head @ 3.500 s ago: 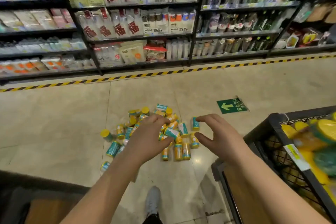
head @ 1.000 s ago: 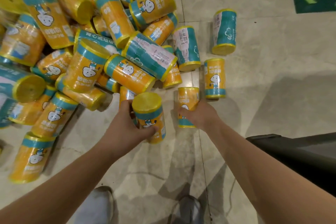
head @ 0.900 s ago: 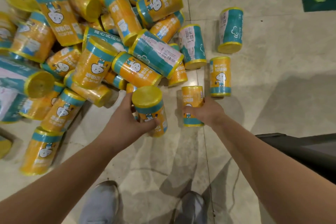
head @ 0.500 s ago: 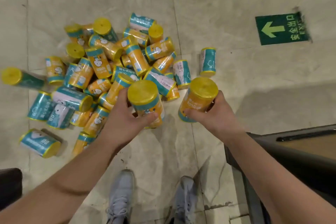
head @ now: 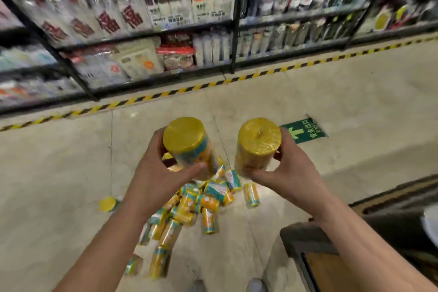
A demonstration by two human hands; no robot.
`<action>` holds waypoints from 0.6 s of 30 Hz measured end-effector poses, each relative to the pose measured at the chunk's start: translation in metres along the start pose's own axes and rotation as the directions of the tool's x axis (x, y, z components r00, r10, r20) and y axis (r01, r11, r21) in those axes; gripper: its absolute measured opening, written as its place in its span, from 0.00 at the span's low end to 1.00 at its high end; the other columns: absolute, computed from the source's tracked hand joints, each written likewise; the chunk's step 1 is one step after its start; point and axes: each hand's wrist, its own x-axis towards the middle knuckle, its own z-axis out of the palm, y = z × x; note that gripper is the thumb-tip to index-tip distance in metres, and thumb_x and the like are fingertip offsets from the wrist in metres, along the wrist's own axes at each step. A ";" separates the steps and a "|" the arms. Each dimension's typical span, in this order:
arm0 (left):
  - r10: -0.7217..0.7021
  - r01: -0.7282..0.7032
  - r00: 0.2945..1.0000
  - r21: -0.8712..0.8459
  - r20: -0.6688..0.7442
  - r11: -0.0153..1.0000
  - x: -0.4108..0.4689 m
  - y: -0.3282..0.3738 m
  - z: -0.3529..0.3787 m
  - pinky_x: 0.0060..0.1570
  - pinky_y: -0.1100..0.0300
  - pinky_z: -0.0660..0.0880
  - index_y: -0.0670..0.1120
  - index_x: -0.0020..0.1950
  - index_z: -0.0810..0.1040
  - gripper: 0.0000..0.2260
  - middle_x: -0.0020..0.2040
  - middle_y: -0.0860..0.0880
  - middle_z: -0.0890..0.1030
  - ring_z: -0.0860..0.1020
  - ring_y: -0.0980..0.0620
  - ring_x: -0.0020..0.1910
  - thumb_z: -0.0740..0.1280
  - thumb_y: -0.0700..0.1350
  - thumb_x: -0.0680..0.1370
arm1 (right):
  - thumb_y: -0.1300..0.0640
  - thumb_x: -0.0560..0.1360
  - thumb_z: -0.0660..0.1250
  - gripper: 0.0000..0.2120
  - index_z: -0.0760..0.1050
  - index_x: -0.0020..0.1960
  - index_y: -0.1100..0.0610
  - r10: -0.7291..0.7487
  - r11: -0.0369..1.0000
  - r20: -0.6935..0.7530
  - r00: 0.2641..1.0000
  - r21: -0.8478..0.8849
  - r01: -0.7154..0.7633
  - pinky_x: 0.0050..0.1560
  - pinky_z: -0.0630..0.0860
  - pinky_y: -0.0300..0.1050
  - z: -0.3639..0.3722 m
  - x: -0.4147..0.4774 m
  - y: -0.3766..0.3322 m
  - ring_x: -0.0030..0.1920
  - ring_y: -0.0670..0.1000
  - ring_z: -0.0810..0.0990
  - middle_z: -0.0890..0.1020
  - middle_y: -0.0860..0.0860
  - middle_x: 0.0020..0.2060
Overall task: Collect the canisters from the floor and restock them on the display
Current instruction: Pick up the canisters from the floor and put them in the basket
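Note:
My left hand (head: 156, 178) grips an orange-and-teal canister with a yellow lid (head: 187, 142), held upright well above the floor. Beside it, my right hand (head: 289, 173) grips a second yellow-lidded canister (head: 257, 147). Both lids face the camera. Below my hands a pile of several like canisters (head: 189, 206) lies scattered on the beige tiled floor, some of it hidden behind my left forearm. One canister (head: 107, 204) lies apart at the left.
Dark store shelves (head: 147, 31) full of packaged goods run across the back, behind a yellow-black floor stripe (head: 213, 83). A green exit arrow sticker (head: 304, 130) is on the floor. A dark display stand with a wooden panel (head: 320, 265) stands at lower right. My shoes (head: 254, 287) show at the bottom.
Both hands have lifted their canisters up from the pile. The view has swung upward from the floor, and the shelves across the aisle have come into sight.

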 end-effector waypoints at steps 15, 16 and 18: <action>0.265 -0.265 0.964 0.012 -0.020 0.964 -0.066 0.192 -0.100 0.54 0.66 0.76 0.64 0.69 0.70 0.36 0.61 0.66 0.78 0.77 0.66 0.59 0.80 0.57 0.63 | 0.45 0.62 0.84 0.33 0.69 0.59 0.32 -0.307 0.952 -0.145 0.941 -0.037 0.305 0.52 0.73 0.28 -0.069 -0.079 -0.190 0.55 0.33 0.78 0.80 0.30 0.52; 0.278 -0.278 0.960 0.012 -0.026 0.960 -0.067 0.195 -0.104 0.55 0.65 0.75 0.64 0.68 0.71 0.35 0.60 0.66 0.79 0.76 0.65 0.60 0.80 0.56 0.63 | 0.45 0.62 0.84 0.34 0.69 0.60 0.32 -0.316 0.949 -0.148 0.937 -0.039 0.314 0.53 0.74 0.31 -0.068 -0.080 -0.194 0.56 0.34 0.78 0.80 0.29 0.53; 0.290 -0.290 0.956 0.003 -0.040 0.957 -0.069 0.199 -0.111 0.55 0.66 0.75 0.64 0.68 0.71 0.35 0.60 0.66 0.79 0.76 0.64 0.61 0.81 0.56 0.64 | 0.42 0.61 0.84 0.35 0.70 0.62 0.33 -0.331 0.943 -0.156 0.931 -0.049 0.328 0.55 0.75 0.36 -0.066 -0.079 -0.203 0.57 0.36 0.78 0.80 0.30 0.54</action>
